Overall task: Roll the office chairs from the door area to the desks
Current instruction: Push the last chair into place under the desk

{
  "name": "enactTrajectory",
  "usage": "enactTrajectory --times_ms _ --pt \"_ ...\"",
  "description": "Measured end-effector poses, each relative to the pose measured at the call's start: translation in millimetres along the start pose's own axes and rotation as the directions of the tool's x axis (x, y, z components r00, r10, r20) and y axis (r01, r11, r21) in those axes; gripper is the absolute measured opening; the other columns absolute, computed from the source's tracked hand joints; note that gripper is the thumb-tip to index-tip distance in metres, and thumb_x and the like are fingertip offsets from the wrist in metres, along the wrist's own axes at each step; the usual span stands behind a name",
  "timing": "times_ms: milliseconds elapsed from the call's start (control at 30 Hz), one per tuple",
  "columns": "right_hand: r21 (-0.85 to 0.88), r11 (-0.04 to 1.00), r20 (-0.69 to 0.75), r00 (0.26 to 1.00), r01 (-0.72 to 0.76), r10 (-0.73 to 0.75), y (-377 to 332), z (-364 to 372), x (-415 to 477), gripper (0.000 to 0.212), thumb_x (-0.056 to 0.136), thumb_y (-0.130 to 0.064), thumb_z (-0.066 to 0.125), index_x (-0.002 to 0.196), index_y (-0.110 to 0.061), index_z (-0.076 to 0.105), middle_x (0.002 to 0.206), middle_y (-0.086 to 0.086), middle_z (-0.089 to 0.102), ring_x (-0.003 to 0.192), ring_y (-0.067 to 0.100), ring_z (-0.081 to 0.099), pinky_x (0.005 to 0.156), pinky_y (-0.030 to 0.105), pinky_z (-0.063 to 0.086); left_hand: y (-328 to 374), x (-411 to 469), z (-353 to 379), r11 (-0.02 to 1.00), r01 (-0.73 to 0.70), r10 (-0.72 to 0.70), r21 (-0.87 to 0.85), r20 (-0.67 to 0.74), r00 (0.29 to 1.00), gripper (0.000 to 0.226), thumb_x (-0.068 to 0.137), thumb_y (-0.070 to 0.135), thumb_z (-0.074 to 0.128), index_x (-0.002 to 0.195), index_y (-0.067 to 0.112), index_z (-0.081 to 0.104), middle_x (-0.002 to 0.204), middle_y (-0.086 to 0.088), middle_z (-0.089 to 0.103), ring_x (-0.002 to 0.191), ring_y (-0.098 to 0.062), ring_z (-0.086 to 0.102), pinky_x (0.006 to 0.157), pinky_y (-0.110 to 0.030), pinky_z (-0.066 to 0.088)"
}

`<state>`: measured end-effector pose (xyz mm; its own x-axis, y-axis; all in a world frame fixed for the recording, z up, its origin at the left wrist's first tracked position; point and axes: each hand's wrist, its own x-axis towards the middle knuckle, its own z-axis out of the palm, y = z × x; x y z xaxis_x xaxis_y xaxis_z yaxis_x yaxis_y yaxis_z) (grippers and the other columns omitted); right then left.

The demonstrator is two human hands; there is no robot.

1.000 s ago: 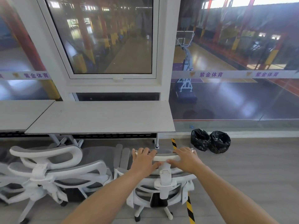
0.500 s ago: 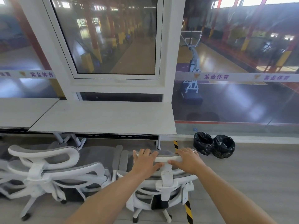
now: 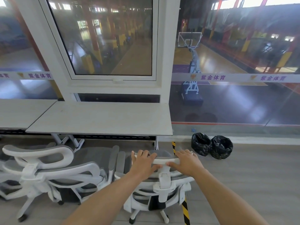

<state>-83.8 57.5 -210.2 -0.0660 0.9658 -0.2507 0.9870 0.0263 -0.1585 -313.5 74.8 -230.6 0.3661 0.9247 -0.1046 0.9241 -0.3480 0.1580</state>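
Observation:
A white office chair (image 3: 162, 189) with grey mesh stands in front of me, facing the pale desk (image 3: 103, 118). Its seat sits just short of the desk's right end. My left hand (image 3: 142, 163) grips the left half of its white headrest. On the headrest's right half lies my right hand (image 3: 186, 162), fingers curled over the top. A second white office chair (image 3: 47, 169) stands to the left, its seat partly under the same desk.
Two black-lined bins (image 3: 211, 146) stand on the floor to the right of the desk, against the glass wall. A yellow-black tape strip (image 3: 185, 210) runs along the floor under the chair. Another desk (image 3: 21, 111) adjoins on the left.
The chair and both hands have moved slightly forward toward the desk, and the view has come closer to it. Both hands keep their hold on the headrest.

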Motion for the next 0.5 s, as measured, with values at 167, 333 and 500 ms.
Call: enactTrajectory --times_ms 167,333,500 --pt "-0.013 1.000 0.007 1.000 0.011 -0.011 6 -2 -12 0.080 0.087 -0.085 0.033 0.143 -0.028 0.044 0.142 -0.003 0.051 0.138 0.021 0.039 0.115 0.052 0.030 11 -8 6 1.000 -0.004 0.004 0.000 -0.026 1.000 0.052 0.097 0.067 0.039 0.140 0.038 0.042 0.135 0.001 0.047 0.132 -0.025 0.034 0.116 -0.066 0.013" --pt "-0.025 1.000 0.003 1.000 0.005 -0.004 9 -1 -23 0.078 0.088 -0.084 0.034 0.139 -0.026 0.048 0.139 -0.003 0.053 0.134 0.020 0.041 0.114 0.051 0.031 18 -15 10 1.000 -0.014 0.014 0.009 -0.033 0.999 0.052 0.098 0.066 0.040 0.141 0.037 0.042 0.135 0.001 0.047 0.132 -0.025 0.033 0.116 -0.066 0.012" --pt "-0.032 0.999 -0.018 1.000 0.017 -0.018 11 3 -32 0.080 0.088 -0.085 0.032 0.138 -0.025 0.050 0.138 -0.002 0.054 0.133 0.021 0.042 0.113 0.051 0.033 20 -20 14 1.000 -0.027 0.027 0.012 -0.027 0.999 0.054 0.097 0.068 0.039 0.141 0.037 0.042 0.135 0.001 0.046 0.132 -0.024 0.033 0.116 -0.065 0.013"
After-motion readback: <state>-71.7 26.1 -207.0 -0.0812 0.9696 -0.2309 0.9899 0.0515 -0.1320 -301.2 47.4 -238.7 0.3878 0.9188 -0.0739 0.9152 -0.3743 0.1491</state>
